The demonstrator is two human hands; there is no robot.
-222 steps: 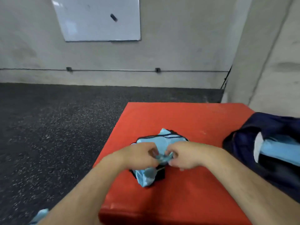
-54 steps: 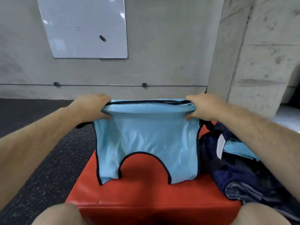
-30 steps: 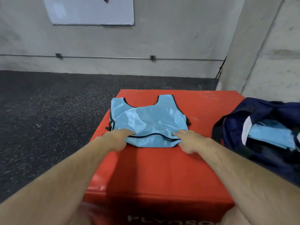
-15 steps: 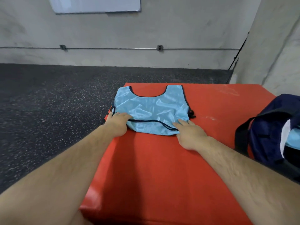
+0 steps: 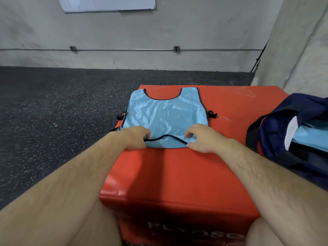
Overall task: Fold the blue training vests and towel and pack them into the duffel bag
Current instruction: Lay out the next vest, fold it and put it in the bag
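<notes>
A light blue training vest [image 5: 165,116] with black trim lies spread flat on the red plyo box [image 5: 177,174], its neckline pointing away from me. My left hand [image 5: 135,137] pinches the vest's near left corner with curled fingers. My right hand [image 5: 204,137] pinches the near right corner the same way. The navy duffel bag [image 5: 291,132] sits open at the right of the box, with light blue fabric [image 5: 310,137] folded inside it.
Dark speckled rubber floor [image 5: 53,112] stretches left of the box. A concrete wall [image 5: 159,32] with a whiteboard [image 5: 108,3] stands behind, and a concrete pillar [image 5: 301,50] rises at the right, behind the bag.
The vest went from bunched in my hands, to held up in the air, to laid flat on the box. My fingers have now curled onto its near corners.
</notes>
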